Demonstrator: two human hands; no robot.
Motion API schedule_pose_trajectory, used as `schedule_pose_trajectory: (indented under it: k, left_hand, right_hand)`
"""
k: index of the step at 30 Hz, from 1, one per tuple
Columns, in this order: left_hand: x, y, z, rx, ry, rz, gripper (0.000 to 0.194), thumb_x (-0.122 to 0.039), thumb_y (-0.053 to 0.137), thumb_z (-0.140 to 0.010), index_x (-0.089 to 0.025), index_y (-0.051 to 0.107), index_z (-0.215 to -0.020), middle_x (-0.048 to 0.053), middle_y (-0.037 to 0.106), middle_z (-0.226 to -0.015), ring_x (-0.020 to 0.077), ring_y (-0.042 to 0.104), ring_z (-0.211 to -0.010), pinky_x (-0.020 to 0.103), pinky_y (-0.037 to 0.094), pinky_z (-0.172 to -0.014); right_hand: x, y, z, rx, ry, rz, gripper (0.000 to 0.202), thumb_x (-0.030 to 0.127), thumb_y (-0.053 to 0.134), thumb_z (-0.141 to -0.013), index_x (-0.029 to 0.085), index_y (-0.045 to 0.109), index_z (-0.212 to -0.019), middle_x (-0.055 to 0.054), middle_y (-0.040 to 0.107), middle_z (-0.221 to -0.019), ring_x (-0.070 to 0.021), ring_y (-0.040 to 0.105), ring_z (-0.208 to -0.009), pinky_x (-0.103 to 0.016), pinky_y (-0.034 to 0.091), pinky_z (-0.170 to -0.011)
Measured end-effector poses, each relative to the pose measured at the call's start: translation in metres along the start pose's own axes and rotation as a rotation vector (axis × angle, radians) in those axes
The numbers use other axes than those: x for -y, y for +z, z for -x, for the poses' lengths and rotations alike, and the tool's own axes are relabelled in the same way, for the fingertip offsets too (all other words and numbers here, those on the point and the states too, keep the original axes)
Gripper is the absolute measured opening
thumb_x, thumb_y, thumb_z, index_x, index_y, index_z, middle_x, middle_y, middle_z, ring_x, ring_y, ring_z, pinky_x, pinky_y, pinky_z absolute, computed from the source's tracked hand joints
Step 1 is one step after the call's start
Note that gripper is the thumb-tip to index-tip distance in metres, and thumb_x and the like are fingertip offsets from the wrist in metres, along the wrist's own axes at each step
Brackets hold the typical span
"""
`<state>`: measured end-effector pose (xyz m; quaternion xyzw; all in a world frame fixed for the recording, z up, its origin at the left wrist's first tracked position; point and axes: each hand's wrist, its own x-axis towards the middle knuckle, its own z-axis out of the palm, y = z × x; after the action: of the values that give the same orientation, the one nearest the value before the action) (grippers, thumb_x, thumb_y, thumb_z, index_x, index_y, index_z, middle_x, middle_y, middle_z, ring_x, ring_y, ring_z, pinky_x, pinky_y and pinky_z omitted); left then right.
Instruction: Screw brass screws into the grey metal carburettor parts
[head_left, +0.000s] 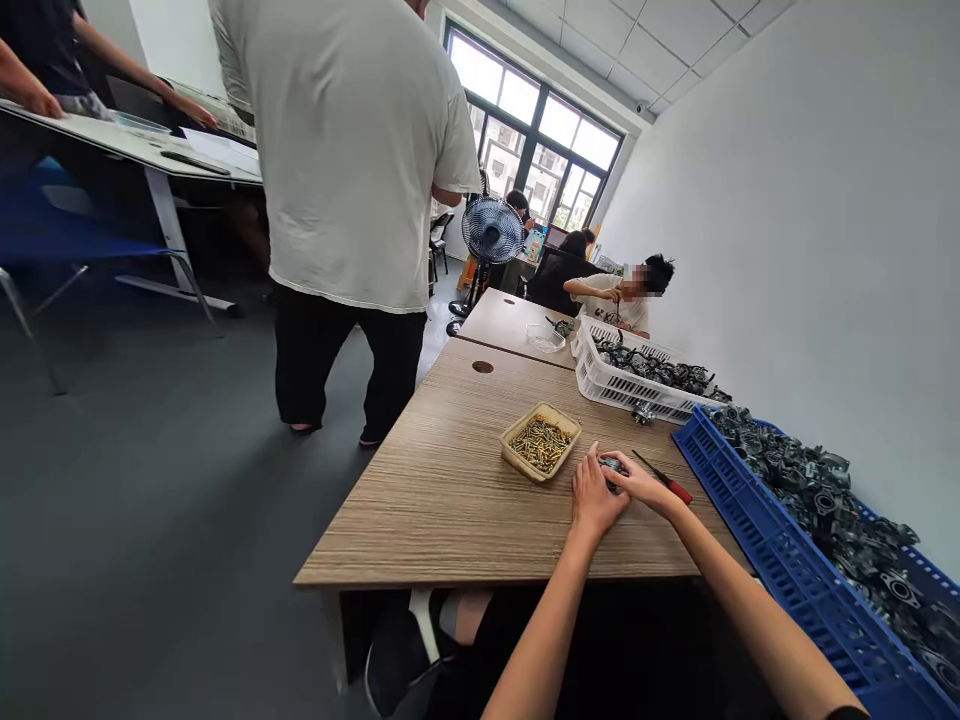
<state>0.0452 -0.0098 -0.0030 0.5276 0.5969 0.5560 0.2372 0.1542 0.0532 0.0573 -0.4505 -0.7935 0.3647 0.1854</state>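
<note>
Both my hands are closed around one small dark metal part (613,470) on the wooden table (420,470). My left hand (592,495) wraps its near side, and my right hand (636,482) grips it from the right with bent fingers. Much of the part is hidden by the fingers. Just left of the hands stands a cream tray (517,462) holding many small brass-coloured pieces (541,443). A screwdriver (675,487) with a red handle lies to the right of my right hand, its dark shaft pointing away.
On the right, a blue crate (780,560) is heaped with metal castings (817,480). Behind it a white crate (622,385) holds similar parts, with a loose part (643,411) beside it. A person (615,295) sits beyond; another (352,160) stands left. A fan (493,232) stands behind.
</note>
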Motion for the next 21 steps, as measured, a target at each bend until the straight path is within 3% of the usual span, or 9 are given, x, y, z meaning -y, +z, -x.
schedule_pose_trajectory:
  k: [8,15,21]
  left_hand:
    - [0.002,0.002,0.000,-0.010,-0.005,0.031,0.082,-0.028,0.073,-0.075,-0.018,0.038,-0.148,0.017,0.057,-0.140,0.0340,0.052,-0.136,0.046,0.041,-0.113]
    - [0.010,0.006,-0.001,-0.048,0.048,0.041,0.070,-0.028,0.071,-0.076,-0.017,0.044,-0.140,0.016,0.060,-0.133,0.0312,0.056,-0.131,0.047,0.044,-0.112]
    - [0.015,0.004,-0.005,-0.058,0.055,0.185,0.066,-0.047,0.068,-0.080,-0.017,0.046,-0.134,0.017,0.061,-0.127,0.0296,0.065,-0.115,0.049,0.053,-0.102]
  right_hand:
    - [-0.012,0.007,-0.006,-0.170,0.093,0.001,0.042,0.059,0.074,-0.070,0.022,0.059,-0.084,0.001,0.059,-0.080,-0.0208,0.056,-0.084,-0.033,0.047,-0.081]
    - [-0.011,0.007,0.000,-0.131,0.184,-0.236,0.055,0.070,0.077,-0.065,0.021,0.056,-0.083,0.000,0.059,-0.076,-0.0162,0.055,-0.069,-0.028,0.048,-0.062]
    - [-0.019,-0.002,0.020,-0.236,0.241,-0.440,0.059,0.071,0.083,-0.065,0.022,0.055,-0.084,0.001,0.060,-0.078,-0.0159,0.059,-0.071,-0.030,0.058,-0.060]
